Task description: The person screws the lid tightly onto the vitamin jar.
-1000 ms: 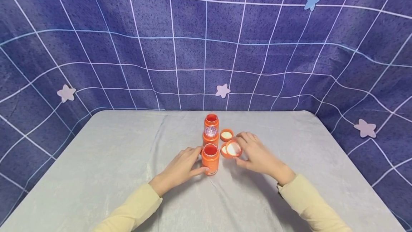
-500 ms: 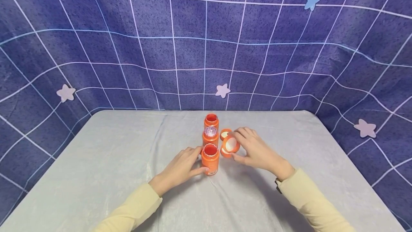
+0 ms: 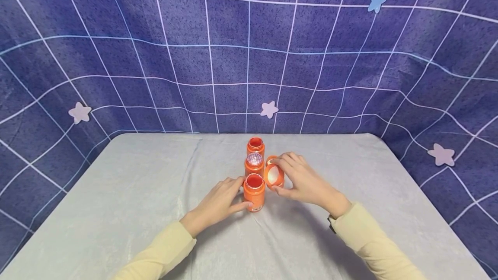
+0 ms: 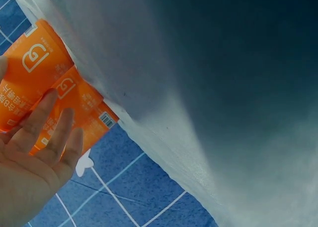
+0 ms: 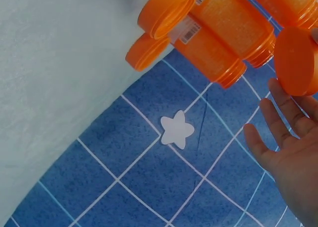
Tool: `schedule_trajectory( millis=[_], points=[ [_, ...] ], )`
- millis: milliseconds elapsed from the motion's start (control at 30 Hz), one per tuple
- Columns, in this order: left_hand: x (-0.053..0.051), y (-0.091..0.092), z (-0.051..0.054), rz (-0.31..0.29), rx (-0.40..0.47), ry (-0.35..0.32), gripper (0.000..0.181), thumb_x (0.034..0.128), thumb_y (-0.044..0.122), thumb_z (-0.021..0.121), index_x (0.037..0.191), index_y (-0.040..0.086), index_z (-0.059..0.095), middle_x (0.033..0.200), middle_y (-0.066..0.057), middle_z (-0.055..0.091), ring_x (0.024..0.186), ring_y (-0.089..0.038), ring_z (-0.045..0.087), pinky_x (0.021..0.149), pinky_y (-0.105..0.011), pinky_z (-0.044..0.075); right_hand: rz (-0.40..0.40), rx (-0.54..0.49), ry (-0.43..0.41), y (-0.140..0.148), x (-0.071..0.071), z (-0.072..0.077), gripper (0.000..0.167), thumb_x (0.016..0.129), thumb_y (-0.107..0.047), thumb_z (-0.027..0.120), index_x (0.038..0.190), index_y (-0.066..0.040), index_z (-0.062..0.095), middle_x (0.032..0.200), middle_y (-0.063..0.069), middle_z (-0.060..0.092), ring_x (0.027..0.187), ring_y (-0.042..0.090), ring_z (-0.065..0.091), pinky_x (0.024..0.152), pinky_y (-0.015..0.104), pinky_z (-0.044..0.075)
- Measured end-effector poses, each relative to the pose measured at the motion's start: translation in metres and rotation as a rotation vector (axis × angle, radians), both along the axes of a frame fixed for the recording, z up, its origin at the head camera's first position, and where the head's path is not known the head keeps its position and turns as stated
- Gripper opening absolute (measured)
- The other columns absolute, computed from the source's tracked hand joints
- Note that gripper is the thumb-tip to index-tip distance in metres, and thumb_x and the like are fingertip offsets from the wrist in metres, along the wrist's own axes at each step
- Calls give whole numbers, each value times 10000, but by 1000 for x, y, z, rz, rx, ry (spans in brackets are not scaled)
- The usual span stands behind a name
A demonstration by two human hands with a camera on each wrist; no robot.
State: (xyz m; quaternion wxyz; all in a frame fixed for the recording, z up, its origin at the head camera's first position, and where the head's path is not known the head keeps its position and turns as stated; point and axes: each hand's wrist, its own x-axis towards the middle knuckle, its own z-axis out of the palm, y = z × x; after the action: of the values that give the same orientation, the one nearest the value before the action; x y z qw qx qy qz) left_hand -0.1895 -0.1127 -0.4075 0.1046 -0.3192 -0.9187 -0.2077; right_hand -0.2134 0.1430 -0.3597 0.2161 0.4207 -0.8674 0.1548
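**Orange lid in the right hand, just right of the jars**

Held lid: raised and tilted, pale inner face toward the head camera. Looks like light, stiff plastic; smooth sides could slip a little. Best taken by the rim, thumb and fingertips opposed, as the right hand pinches it.

Near jar: upright, mouth uncovered, just left of the held lid. Walls look firm, probably light; contents cannot be judged. The left hand grips its body low, thumb at the front, fingers behind: a sound place, clear of the ragged-looking rim.

Behind it in line, middle jar, patterned disc over its mouth, likely the most delicate part; then far jar, mouth uncovered.

Nearer loose lid and farther loose lid rest on the pale-clothed table. Beyond: blue gridded backdrop.
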Motion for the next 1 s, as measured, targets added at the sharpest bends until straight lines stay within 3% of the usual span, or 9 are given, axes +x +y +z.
schedule_trajectory(
  millis=[633,1000],
  points=[
    [0,0,1,0,-6,3,624,791,453,655,1283,133,444,1128,-27,623,1010,-193,572,891,-388,439,24,-54,0,-3,-1,1,559,722,-340,710,1190,-84,541,1142,16,563,1059,160,470,918,364,385],
    [0,0,0,1,4,1,623,785,458,660,1277,137,451,1119,-16,624,1002,-179,573,887,-382,440,58,-120,-103,-7,1,1,545,710,-267,719,1198,-107,537,1153,8,593,1058,156,480,904,397,389]
  ],
)
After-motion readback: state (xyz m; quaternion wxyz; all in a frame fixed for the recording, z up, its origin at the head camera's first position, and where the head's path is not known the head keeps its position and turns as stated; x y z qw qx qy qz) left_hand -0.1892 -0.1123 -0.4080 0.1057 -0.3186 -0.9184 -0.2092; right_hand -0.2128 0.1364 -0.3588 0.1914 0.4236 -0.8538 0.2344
